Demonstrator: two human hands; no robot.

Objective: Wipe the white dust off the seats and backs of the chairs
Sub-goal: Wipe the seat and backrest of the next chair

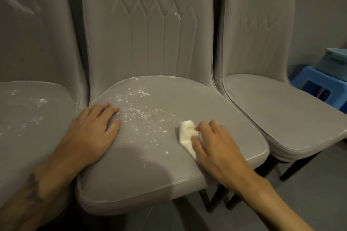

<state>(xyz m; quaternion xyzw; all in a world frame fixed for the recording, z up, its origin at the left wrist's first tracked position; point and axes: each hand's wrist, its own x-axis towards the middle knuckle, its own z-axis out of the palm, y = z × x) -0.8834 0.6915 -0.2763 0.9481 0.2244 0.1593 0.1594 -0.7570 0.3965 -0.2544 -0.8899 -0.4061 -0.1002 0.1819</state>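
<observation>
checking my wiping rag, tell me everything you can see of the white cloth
The white cloth is small, soft-looking and crumpled, like a wadded rag or tissue. It lies on the grey seat of the middle chair, right of the white dust. The right hand holds it down, fingers curled over one side.

Left hand [93, 133] flat, palm down, right hand [219, 148] fingers [206, 127] pinching cloth [185, 133]

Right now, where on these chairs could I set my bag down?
The right chair's seat is bare, bordered by its back and the middle seat. The middle seat's front strip, between both wrists, is free. Crowded: its centre, with the left hand, white dust and the right hand holding the cloth.
</observation>
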